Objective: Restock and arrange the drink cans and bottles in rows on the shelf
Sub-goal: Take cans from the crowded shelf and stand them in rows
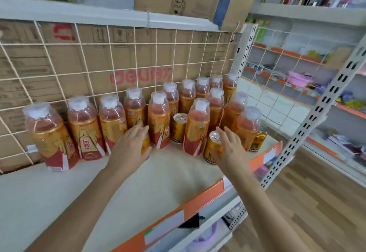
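Here, left hand (129, 144) snug around one gold can (146, 142), right hand (231, 148) loose-fingered against a second can (211, 148).

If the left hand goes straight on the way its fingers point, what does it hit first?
Probably the back-row bottle just past the fingertips of the left hand; they look nearly on it, though depth is unclear. The hand holds a can.
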The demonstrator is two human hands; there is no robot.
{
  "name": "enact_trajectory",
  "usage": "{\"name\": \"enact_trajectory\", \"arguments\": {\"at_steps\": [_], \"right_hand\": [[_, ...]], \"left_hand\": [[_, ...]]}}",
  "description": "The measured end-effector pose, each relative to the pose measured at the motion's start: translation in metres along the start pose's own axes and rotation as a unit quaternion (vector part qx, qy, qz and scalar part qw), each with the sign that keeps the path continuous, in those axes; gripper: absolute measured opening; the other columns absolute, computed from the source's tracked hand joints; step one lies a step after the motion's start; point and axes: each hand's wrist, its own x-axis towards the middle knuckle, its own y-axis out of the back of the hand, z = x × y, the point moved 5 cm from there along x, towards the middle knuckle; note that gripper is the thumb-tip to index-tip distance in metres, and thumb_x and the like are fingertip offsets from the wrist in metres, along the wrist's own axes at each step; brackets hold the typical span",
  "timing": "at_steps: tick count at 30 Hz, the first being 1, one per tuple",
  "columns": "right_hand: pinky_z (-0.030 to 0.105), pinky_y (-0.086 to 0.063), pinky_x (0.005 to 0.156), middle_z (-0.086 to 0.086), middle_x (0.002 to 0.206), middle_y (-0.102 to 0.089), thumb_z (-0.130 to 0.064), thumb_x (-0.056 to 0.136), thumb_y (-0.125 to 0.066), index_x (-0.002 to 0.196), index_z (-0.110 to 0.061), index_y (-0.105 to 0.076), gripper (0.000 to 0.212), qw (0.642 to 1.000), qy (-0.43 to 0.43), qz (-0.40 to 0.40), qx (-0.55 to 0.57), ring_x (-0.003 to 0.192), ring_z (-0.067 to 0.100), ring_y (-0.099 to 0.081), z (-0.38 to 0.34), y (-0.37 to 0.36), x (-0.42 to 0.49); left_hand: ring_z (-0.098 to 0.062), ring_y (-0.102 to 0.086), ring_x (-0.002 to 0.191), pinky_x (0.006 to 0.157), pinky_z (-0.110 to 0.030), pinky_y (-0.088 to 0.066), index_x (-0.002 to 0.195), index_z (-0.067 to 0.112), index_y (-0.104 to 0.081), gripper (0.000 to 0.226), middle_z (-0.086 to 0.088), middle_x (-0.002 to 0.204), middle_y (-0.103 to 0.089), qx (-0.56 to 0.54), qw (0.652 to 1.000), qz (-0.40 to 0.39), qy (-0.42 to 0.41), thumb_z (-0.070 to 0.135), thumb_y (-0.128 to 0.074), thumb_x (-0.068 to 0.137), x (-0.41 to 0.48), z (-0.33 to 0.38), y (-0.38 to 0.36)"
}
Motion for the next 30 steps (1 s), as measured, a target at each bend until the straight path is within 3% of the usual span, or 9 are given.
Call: {"name": "enact_trajectory", "arguments": {"at_steps": [4,9,15,20,22,25,30], "right_hand": [[0.035,-0.022,0.113,0.012,0.154,-0.023,-0.036,0.094,-0.048,0.149,-0.016,-0.014,0.067,0.997,0.007,-0.067,-0.025,0.142,0.027,-0.018,0.008,-0.029,0.024],[0.036,-0.036,0.103,0.010,0.139,-0.043,-0.034,0.088,-0.059,0.144,-0.010,-0.030,0.067,0.998,0.034,-0.055,0.009,0.129,0.030,-0.035,0.013,-0.037,0.030],[0.024,-0.045,0.079,-0.002,0.123,-0.049,-0.034,0.077,-0.073,0.132,-0.018,-0.046,0.063,0.986,0.061,-0.051,0.145,0.111,0.020,-0.049,0.008,-0.030,0.018],[0.000,-0.035,0.078,-0.011,0.116,-0.049,-0.023,0.071,-0.080,0.130,-0.022,-0.045,0.069,0.954,0.013,-0.029,0.297,0.106,0.004,-0.049,0.003,-0.032,-0.004],[0.005,-0.039,0.083,-0.011,0.116,-0.052,-0.020,0.068,-0.081,0.130,-0.024,-0.043,0.073,0.935,-0.027,-0.030,0.352,0.106,0.004,-0.050,0.004,-0.036,-0.012],[0.025,-0.048,0.088,-0.013,0.114,-0.055,-0.015,0.066,-0.082,0.127,-0.023,-0.044,0.072,0.907,-0.074,-0.025,0.413,0.106,0.006,-0.055,0.001,-0.043,-0.024],[0.023,-0.047,0.081,-0.013,0.101,-0.057,-0.010,0.064,-0.083,0.115,-0.022,-0.048,0.062,0.883,-0.123,0.013,0.454,0.097,0.008,-0.057,-0.014,-0.043,-0.041]], "left_hand": [[-0.016,-0.020,0.141,0.111,-0.029,-0.021,0.148,0.017,-0.021,0.069,-0.003,0.155,-0.020,0.092,0.996,-0.017,0.011,0.044,-0.049,0.091,0.019,-0.006,-0.019],[-0.017,-0.032,0.133,0.106,-0.029,-0.024,0.143,0.019,-0.035,0.065,0.001,0.143,-0.040,0.135,0.991,0.009,-0.006,0.042,-0.057,0.087,0.024,-0.008,-0.022],[-0.018,-0.039,0.120,0.100,-0.031,-0.035,0.135,0.018,-0.047,0.065,0.003,0.128,-0.046,-0.042,0.999,0.001,0.011,0.034,-0.073,0.078,0.010,-0.013,-0.023],[-0.007,-0.044,0.112,0.090,-0.026,-0.041,0.131,0.027,-0.046,0.077,0.012,0.119,-0.044,-0.233,0.968,0.046,0.078,0.030,-0.085,0.064,-0.028,-0.019,-0.025],[-0.001,-0.048,0.105,0.086,-0.020,-0.040,0.129,0.035,-0.042,0.082,0.020,0.116,-0.049,-0.319,0.938,0.068,0.122,0.025,-0.087,0.060,-0.044,-0.023,-0.030],[0.005,-0.052,0.099,0.078,-0.015,-0.040,0.120,0.037,-0.043,0.078,0.026,0.109,-0.051,-0.389,0.902,0.095,0.159,0.018,-0.087,0.058,-0.060,-0.026,-0.037],[-0.008,-0.059,0.096,0.079,-0.025,-0.043,0.111,0.024,-0.052,0.062,0.010,0.101,-0.062,-0.437,0.877,0.093,0.178,0.014,-0.086,0.061,-0.076,-0.030,-0.038]]}}
